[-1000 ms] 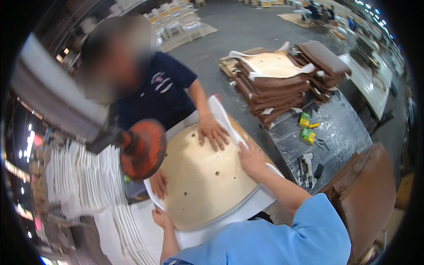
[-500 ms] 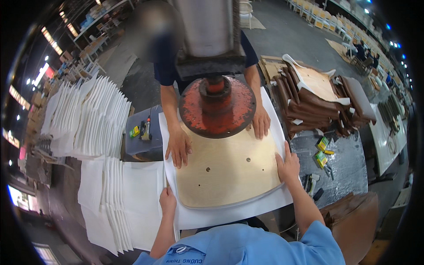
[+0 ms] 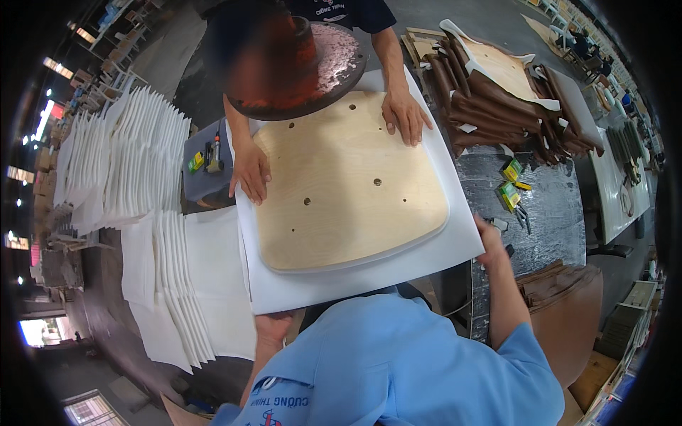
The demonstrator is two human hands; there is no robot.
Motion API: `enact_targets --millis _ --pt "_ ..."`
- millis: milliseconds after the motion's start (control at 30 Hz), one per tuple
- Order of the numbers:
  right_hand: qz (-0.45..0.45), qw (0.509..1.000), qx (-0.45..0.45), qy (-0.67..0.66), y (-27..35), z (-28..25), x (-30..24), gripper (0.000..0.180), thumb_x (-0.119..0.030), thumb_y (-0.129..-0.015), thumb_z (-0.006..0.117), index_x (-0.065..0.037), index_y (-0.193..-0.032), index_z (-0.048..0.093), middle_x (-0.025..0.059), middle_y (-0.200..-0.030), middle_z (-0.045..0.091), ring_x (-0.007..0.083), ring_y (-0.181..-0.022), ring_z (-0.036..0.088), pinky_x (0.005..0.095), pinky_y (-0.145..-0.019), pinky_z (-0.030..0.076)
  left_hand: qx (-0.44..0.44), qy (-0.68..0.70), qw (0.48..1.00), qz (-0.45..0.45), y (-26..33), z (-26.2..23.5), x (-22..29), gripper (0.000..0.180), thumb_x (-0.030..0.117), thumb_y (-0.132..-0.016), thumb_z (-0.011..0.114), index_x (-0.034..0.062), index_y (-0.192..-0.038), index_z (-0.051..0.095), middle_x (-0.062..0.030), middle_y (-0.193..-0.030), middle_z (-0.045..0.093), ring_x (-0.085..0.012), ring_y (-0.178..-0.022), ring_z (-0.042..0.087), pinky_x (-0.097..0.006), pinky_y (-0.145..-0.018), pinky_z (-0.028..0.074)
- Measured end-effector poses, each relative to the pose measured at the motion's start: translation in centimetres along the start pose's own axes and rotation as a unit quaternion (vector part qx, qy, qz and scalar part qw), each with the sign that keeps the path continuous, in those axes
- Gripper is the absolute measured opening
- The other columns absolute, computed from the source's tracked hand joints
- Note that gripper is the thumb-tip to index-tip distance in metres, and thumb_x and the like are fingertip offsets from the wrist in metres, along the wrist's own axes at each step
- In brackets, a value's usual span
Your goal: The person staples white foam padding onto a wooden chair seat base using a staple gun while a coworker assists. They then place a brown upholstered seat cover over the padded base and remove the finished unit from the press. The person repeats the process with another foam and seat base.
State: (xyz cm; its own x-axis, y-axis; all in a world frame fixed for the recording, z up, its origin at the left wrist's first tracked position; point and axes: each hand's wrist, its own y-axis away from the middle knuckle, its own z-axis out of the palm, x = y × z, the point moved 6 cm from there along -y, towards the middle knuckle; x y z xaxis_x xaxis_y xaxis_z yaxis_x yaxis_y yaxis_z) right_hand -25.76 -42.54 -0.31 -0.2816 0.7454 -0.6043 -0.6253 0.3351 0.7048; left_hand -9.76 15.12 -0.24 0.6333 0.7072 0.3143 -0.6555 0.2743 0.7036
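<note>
A pale plywood panel (image 3: 348,220) with rounded corners and several holes lies on a padded layer over a white foam sheet (image 3: 323,286). At the sheet's near left corner, my left hand (image 3: 273,325) has its fingers tucked beneath the edge, partly hidden. My right hand (image 3: 490,243) is closed at the sheet's right edge, its fingertips hard to see. Across from me, a co-worker's hands rest flat on the panel: one hand (image 3: 251,172) on its left edge, the other hand (image 3: 406,117) near its far right corner.
A worn red press disc (image 3: 337,60) hangs over the panel's far left part. Stacked white sheets (image 3: 131,160) stand left. Brown upholstery covers (image 3: 490,121) are piled far right. Small green-yellow boxes (image 3: 509,195) lie on the dark table (image 3: 547,213) to the right.
My right hand has left the panel's edge for the sheet's right side. My left hand has shifted to the near corner. The view has tilted, showing more of the panel beneath the disc.
</note>
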Motion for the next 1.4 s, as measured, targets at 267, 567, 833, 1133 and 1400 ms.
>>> enact_targets --millis 267,567,833,1133,1400 --pt "0.107 0.993 -0.007 0.048 5.3 8.8 12.7 0.034 -0.024 -0.112 0.064 -0.002 -0.137 0.067 0.0185 -0.112 0.08 0.032 -0.096 0.079 0.049 -0.092 0.064 -0.026 -0.248 0.96 -0.125 1.3 6.6 -9.7 0.05 0.044 -0.115 0.063 0.0083 -0.151 0.062 -0.0152 -0.141 0.075 -0.0327 -0.118 0.076 -0.05 -0.097 0.066" --pt "0.101 0.995 -0.018 0.002 4.4 13.0 9.8 0.027 -0.024 -0.116 0.055 -0.003 -0.123 0.069 0.0102 -0.092 0.074 0.0196 -0.072 0.07 0.0374 -0.071 0.059 -0.052 -0.238 0.968 -0.062 -0.1 10.4 -7.4 0.044 0.043 -0.12 0.052 0.007 -0.124 0.077 -0.0117 -0.112 0.083 -0.0309 -0.101 0.079 -0.049 -0.092 0.064" --pt "0.104 0.993 -0.02 -0.046 4.4 12.1 10.5 0.026 -0.023 -0.116 0.053 -0.003 -0.127 0.066 0.0105 -0.092 0.073 0.0197 -0.072 0.068 0.0396 -0.072 0.059 -0.016 -0.473 0.867 -0.157 2.4 5.6 -9.1 0.046 0.032 -0.115 0.067 -0.0012 -0.147 0.064 -0.0197 -0.13 0.074 -0.0302 -0.122 0.071 -0.043 -0.102 0.062" --pt "0.1 0.851 -0.245 0.454 10.3 11.8 4.0 0.034 -0.02 -0.11 0.069 0.002 -0.136 0.072 0.0109 -0.103 0.08 0.0221 -0.083 0.077 0.0383 -0.08 0.065 -0.031 -0.148 0.983 -0.107 2.6 0.3 -7.7 0.043 0.003 -0.105 0.069 0.0034 -0.148 0.064 -0.0181 -0.135 0.075 -0.0349 -0.115 0.074 -0.053 -0.101 0.06" --pt "-0.488 0.65 0.141 0.565 1.0 11.2 -10.6 0.057 -0.036 -0.11 0.069 -0.009 -0.16 0.061 0.0248 -0.137 0.069 0.0356 -0.126 0.069 0.0465 -0.103 0.058 0.219 -0.443 0.768 0.409 -1.7 3.7 11.0 0.041 0.028 -0.114 0.065 -0.0049 -0.138 0.067 -0.0167 -0.124 0.076 -0.0257 -0.118 0.073 -0.038 -0.099 0.057"
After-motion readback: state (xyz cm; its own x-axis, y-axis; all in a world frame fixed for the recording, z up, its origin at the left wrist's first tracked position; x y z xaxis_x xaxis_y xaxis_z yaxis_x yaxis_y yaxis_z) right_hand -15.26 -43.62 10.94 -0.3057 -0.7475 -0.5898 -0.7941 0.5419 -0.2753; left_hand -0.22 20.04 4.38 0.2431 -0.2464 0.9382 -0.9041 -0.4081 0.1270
